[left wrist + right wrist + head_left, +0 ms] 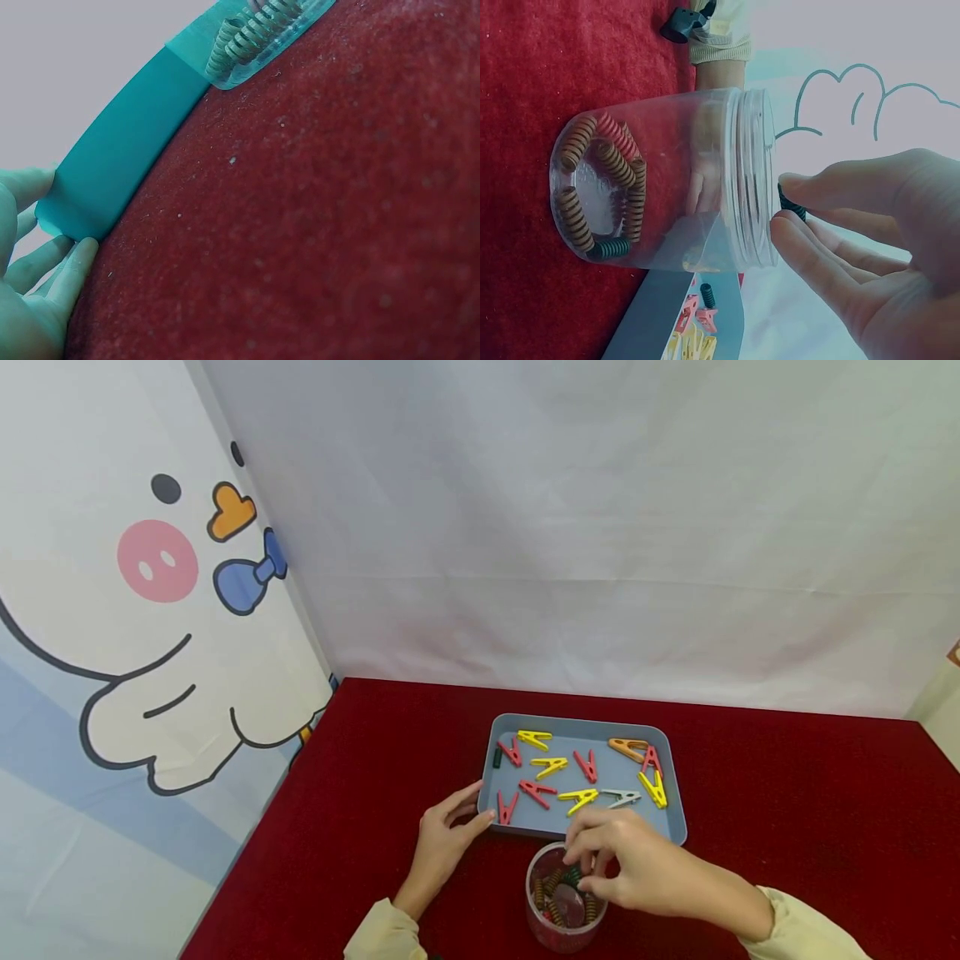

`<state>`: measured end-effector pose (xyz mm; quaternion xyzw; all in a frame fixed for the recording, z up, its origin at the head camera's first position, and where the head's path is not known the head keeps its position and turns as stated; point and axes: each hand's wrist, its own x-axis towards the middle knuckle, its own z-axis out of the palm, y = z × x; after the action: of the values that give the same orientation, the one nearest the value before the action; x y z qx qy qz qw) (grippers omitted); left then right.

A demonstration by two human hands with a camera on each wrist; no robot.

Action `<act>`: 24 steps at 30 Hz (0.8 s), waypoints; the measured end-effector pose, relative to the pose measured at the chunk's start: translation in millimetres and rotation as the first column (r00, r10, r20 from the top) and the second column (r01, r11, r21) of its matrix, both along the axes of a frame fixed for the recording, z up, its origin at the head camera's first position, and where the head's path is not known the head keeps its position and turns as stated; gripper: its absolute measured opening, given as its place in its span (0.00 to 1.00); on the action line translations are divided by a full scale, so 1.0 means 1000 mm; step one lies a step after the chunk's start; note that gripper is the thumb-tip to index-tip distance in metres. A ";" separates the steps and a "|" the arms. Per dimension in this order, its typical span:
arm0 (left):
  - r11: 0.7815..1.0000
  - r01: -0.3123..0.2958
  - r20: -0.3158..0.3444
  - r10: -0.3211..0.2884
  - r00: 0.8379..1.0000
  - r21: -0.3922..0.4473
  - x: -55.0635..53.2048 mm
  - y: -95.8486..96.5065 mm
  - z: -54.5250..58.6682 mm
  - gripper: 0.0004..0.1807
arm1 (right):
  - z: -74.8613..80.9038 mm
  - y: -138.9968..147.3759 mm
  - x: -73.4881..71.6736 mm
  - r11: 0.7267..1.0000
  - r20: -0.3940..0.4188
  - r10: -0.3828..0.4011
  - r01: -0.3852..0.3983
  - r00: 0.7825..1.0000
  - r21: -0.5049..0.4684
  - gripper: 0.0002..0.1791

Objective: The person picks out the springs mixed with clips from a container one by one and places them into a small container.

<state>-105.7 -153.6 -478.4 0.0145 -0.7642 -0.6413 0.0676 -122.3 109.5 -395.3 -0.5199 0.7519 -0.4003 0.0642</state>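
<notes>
My right hand [637, 864] is over the mouth of a clear plastic jar [558, 939]. Between thumb and fingertips it pinches a dark green spring [792, 202], just outside the rim in the right wrist view. Inside the jar lie several brown springs [574, 217], a red spring [616, 133] and another green spring [609, 248]. My left hand [442, 843] holds the near left corner of a grey-blue tray [585, 724], thumb at the front wall and fingers at the left side. Its fingers also show on the tray's corner in the left wrist view.
Spread in the tray are several yellow clips [551, 766] and red clips [587, 766], an orange clip [628, 747] and a grey clip [621, 797]. A dark green spring [497, 757] lies at the tray's left side. Red cloth [787, 810] covers the table, with a white curtain [600, 527] behind.
</notes>
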 end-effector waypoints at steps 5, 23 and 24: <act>1.000 -0.017 -0.013 0.017 1.000 -0.007 -0.005 -0.002 -0.015 0.27 | 0.000 -0.002 0.002 1.000 0.022 0.013 -0.014 1.000 0.007 0.11; 0.999 -0.035 -0.025 0.035 0.999 -0.018 -0.010 -0.005 -0.032 0.28 | 0.003 -0.005 0.006 0.999 0.026 0.024 -0.025 0.999 0.023 0.12; 0.999 -0.034 -0.029 0.033 0.999 -0.018 -0.010 -0.005 -0.032 0.28 | 0.003 -0.005 0.006 0.999 0.025 0.025 -0.026 0.999 0.023 0.12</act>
<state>-116.0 -159.0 -510.8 0.0175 -0.7687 -0.6331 0.0892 -115.9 104.3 -392.6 -0.5238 0.7489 -0.3971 0.0845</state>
